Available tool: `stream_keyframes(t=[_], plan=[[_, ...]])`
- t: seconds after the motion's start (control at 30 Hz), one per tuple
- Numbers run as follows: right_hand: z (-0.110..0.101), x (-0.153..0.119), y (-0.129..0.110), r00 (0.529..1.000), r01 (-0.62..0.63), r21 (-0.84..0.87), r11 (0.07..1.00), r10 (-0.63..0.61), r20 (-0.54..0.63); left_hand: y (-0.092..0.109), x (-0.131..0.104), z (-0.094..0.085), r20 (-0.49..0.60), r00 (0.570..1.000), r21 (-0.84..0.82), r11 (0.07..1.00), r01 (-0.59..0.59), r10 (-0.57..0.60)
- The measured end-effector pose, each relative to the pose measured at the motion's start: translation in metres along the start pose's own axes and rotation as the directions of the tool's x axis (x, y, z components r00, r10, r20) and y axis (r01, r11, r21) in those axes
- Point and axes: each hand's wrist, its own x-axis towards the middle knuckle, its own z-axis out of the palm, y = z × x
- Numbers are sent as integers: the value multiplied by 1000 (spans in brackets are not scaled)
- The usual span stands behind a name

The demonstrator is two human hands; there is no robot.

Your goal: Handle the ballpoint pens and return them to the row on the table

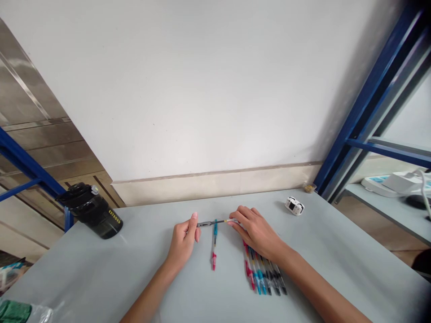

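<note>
Across the middle of the gray counter [144, 269], between two bare hands, a slim pen [206, 224] is held nearly level, slanting up only slightly toward the right. Its left part is dark gray with a small slot-like mark; from there it narrows to a thin dark shaft, with a yellowish bit and a pale, clear-looking end by the right fingertips. The left hand [186, 236] is closed around the gray end, thumb on top, and the right hand [255, 228] pinches the pale end, its other fingers loosely curled. Below the held pen, a two-colored pen [214, 246] points toward the wearer, blue at the top, clear in the middle and pink at the bottom; the held one passes over its blue end, and whether they touch cannot be told. A row of pens [263, 276] lies side by side under the right hand and wrist, which hide their upper parts; the lower ends run from pink through blue to black. Farther right sits a small white gadget [294, 206] with dark panels, and near the far corner a little clear tub [309, 188] with yellowish contents. To the left, a black bottle [96, 217] with yellow lettering appears tilted, well apart from both hands.
</note>
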Motion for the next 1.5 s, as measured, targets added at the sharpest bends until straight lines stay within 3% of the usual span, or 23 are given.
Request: stream_keyframes(t=[0.2,0.57,0.9,1.17,1.33,1.5], plan=[[1,-1,-3,999,32,20,999,-32,35,0,0,1,28,999,36,999,-15,14],[1,-2,-14,989,106,33,994,-109,104,6,-6,7,190,982,67,998,-21,8],[-1,0,1,998,64,-3,998,-64,16,8,-1,2,-53,997,-25,998,51,-52],[-5,0,4,998,55,-11,998,-55,3,9,2,-1,-135,988,-68,995,70,-79],[-5,0,0,997,71,-4,997,-71,2,7,2,1,-74,996,-18,999,42,-43],[-2,-1,-7,995,83,50,995,-86,59,11,-3,6,108,994,38,999,-9,5]])
